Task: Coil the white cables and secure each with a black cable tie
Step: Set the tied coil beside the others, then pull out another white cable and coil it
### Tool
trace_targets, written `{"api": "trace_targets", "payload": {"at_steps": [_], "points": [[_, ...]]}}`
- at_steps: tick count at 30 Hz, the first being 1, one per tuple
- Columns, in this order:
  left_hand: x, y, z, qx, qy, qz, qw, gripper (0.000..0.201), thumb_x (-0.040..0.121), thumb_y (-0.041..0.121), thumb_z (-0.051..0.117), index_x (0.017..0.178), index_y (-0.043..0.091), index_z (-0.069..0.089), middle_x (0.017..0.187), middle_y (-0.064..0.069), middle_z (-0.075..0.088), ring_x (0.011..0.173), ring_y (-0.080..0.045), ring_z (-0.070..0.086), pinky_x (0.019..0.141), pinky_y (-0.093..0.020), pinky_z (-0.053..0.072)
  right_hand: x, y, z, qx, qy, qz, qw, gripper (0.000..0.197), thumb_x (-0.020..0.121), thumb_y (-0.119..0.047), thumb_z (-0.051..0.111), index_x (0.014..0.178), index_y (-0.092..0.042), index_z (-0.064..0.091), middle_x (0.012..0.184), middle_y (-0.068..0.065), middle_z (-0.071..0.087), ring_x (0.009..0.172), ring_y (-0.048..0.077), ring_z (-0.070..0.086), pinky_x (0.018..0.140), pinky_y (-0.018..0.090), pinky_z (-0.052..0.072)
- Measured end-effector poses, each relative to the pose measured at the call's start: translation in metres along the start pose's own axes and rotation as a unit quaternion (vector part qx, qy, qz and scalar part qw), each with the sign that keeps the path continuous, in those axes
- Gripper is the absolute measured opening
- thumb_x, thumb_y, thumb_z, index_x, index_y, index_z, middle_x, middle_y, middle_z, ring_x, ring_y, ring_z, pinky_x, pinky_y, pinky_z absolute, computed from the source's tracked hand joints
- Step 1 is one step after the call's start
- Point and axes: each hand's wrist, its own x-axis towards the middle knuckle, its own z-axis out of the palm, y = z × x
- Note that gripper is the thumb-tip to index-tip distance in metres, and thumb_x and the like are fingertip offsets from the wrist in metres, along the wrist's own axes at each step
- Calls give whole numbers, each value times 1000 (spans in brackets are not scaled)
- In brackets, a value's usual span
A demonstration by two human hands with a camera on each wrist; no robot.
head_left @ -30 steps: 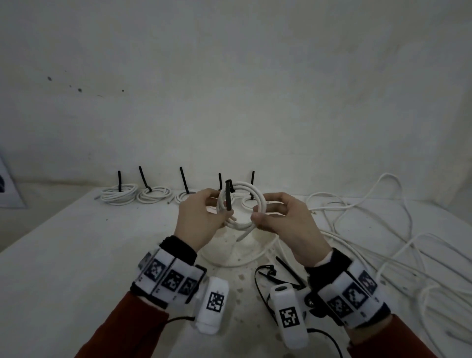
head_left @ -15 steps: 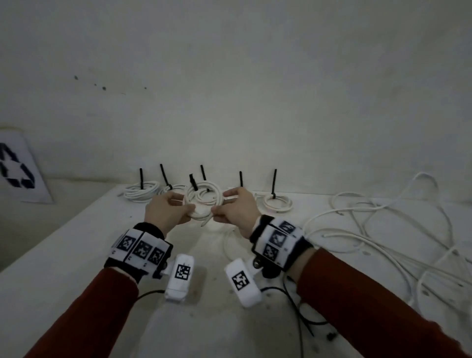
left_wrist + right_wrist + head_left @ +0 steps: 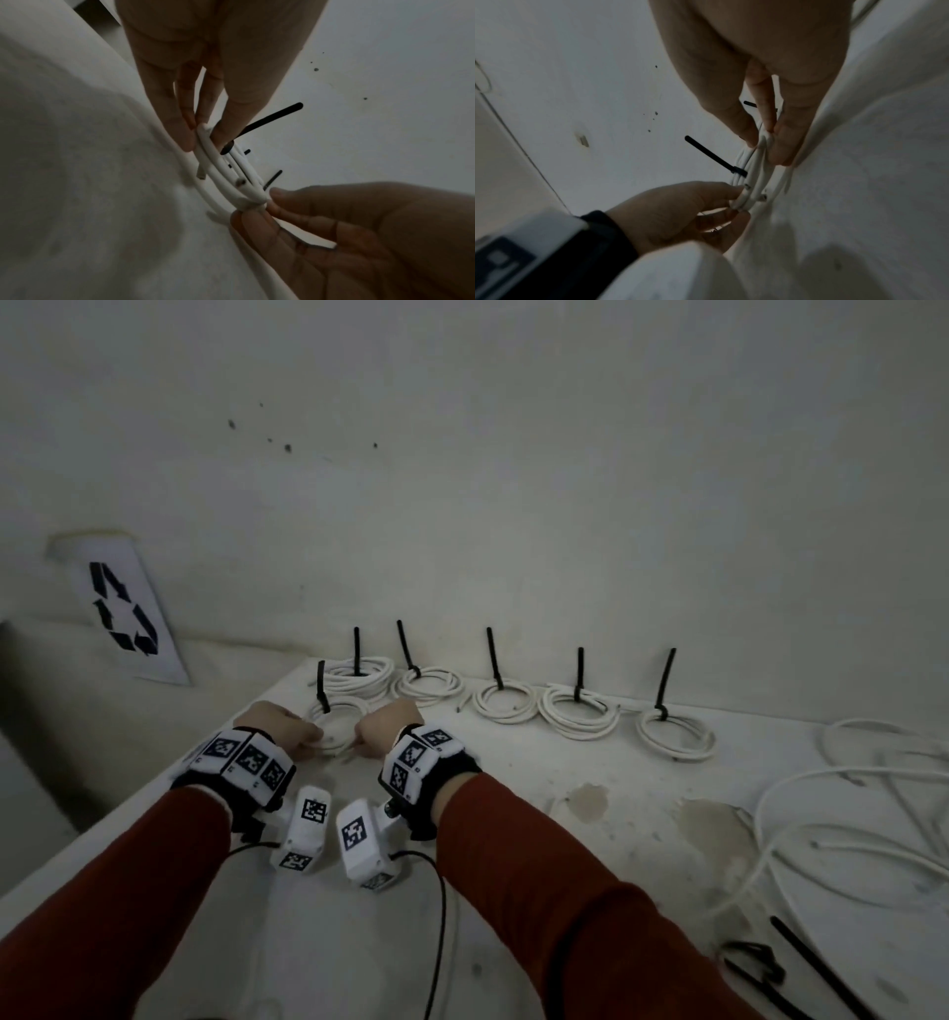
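fingers: both sets clamped on the same coil, left fingers pinching one side of the loop, right fingers pinching the opposite side
left hand: low over the table, thumb on top, fingers under the strands
right hand: mirror of that, knuckles toward the wall
coil: already tied, the tie is cinched round it and the tail sticks up
what changed: a second ago the coil was held up in front of the chest; half a second ago it was on its way out. Now both arms are stretched to the far left corner and the coil is down at the table, just in front of the leftmost finished one
meaning: my read, this one's done and is being parked. Letting go is all that's left of it
row: five finished coils along the wall beyond, each with a tie tail standing up, so this makes six
spare ties: loose ones lying near right
loose cable: big tangle on the right, still uncoiled, so there's more work
sign: recycling sheet leaning far left
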Motion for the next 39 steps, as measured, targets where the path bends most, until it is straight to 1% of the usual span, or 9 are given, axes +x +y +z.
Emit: {"api": "trace_targets", "payload": {"at_steps": [3, 6, 9, 11, 15, 17, 27, 31, 39], "points": [[14, -2, -2, 55, -7, -7, 998, 30, 74, 27, 79, 83, -1, 71, 86, -18, 70, 85, -31, 66, 79, -39, 54, 13, -9, 7, -15, -11, 35, 999, 23, 93, -23, 50, 75, -10, 44, 75, 18, 52, 73, 34, 57, 79, 51, 54], [19, 0, -3, 113, -28, -20, 993, 39, 71, 33, 78, 88, -1, 68, 86, -17, 68, 80, -30, 63, 64, -32, 49, -7, -17, -10, 57, -11, -4, 998, 40, 93, -9, 50, 60, -12, 28, 61, 4, 35, 58, 23, 42, 73, 35, 49], [10, 8, 0, 140, -15, -2, 990, 37, 78, 33, 72, 91, 0, 61, 99, -16, 62, 91, -31, 58, 70, -31, 44, -33, -22, -27, 126, -23, 39, 991, 9, 93, -7, 50, 88, -4, 57, 87, 10, 60, 82, 27, 59, 76, 28, 48], [-2, 15, 4, 191, 12, 22, 981, 42, 83, 40, 63, 103, 4, 61, 120, -19, 56, 109, -34, 52, 86, -34, 45, -52, -15, -35, 130, -19, 32, 991, 28, 93, -9, 53, 119, -1, 57, 116, 17, 61, 103, 29, 62, 77, 30, 52], [-53, 43, 21, 179, 102, 133, 970, 39, 85, 33, 58, 119, 13, 58, 132, -21, 41, 122, -40, 37, 99, -47, 35, -97, 5, -62, 253, 5, 72, 965, 15, 94, -8, 53, 105, 0, 57, 75, 14, 58, 59, 21, 57, 45, 23, 49], [-84, 62, 31, 147, 115, 206, 961, 31, 85, 32, 59, 114, 18, 61, 133, -18, 43, 124, -39, 35, 100, -49, 31, -129, 18, -78, 259, 49, 53, 963, 24, 93, -5, 53, 116, 2, 56, 73, 11, 55, 55, 19, 54, 48, 26, 49], [-250, 140, 101, 96, -105, 530, 836, 9, 88, 27, 60, 91, 23, 67, 93, 4, 63, 90, -17, 59, 79, -27, 42, -292, 134, -174, 81, 227, 67, 968, 13, 88, -13, 59, 94, -6, 67, 87, 6, 65, 71, 21, 67, 54, 22, 52], [-297, 157, 140, 214, -214, 529, 793, 27, 91, 33, 56, 105, 14, 66, 109, -5, 65, 102, -21, 58, 81, -25, 41, -338, 184, -199, 8, 255, 129, 958, 17, 85, -13, 60, 92, -2, 72, 94, 13, 71, 90, 26, 66, 86, 38, 55], [-320, 173, 182, 337, -243, 479, 773, 32, 87, 34, 64, 106, 8, 67, 109, -9, 67, 98, -24, 61, 76, -27, 45, -391, 224, -209, -30, 240, 184, 953, 20, 90, -17, 58, 100, -4, 70, 95, 7, 67, 76, 10, 55, 68, 19, 45]]}}
